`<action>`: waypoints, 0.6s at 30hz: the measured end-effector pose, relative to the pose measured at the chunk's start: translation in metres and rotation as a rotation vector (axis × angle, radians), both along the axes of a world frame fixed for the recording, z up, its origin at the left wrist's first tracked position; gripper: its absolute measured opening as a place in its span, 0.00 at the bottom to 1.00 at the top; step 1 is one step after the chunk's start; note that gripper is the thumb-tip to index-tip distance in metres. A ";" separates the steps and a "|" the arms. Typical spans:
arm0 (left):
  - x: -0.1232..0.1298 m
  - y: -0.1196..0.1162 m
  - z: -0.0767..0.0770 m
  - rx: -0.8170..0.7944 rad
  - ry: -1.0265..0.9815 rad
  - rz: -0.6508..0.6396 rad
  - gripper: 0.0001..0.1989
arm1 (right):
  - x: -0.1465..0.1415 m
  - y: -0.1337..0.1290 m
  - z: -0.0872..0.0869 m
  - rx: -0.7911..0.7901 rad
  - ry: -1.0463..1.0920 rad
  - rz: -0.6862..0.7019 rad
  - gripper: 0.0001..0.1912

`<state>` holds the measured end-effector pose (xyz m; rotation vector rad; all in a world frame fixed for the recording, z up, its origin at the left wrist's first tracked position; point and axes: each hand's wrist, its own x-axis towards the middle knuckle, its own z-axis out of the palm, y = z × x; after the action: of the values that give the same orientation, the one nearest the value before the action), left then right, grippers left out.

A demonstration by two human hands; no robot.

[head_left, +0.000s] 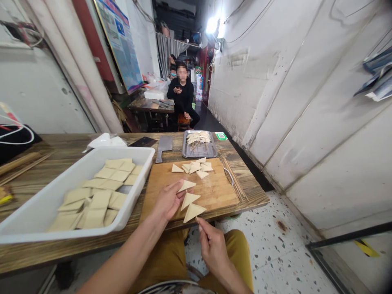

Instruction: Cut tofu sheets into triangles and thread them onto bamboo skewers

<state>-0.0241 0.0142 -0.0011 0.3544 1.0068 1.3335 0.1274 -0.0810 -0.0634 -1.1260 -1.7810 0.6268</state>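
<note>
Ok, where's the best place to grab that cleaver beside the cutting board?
Take the cleaver by its narrow handle, coming from your side, past the far edge of the cutting board. It lies flat with the handle pointing toward you, so your fingers can close around it while the wide blade stays farther away.

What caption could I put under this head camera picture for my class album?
Left hand and right hand hold tofu triangles on a bamboo skewer over a cutting board.

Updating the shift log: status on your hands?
Left hand against three tofu triangles on a wooden skewer. Right hand pinching skewer's end. Nothing in the way.
</note>
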 end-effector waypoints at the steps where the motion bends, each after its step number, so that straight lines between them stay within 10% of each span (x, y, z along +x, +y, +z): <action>1: 0.001 0.000 0.000 -0.005 0.000 0.000 0.06 | 0.000 0.000 -0.001 -0.006 -0.003 -0.001 0.18; 18: 0.007 -0.001 -0.003 0.008 0.024 -0.029 0.07 | -0.004 0.009 -0.007 -0.006 0.037 -0.014 0.18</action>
<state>-0.0175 0.0135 -0.0039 0.3902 1.0127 1.3108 0.1229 -0.0725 -0.0702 -1.1236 -1.7395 0.6405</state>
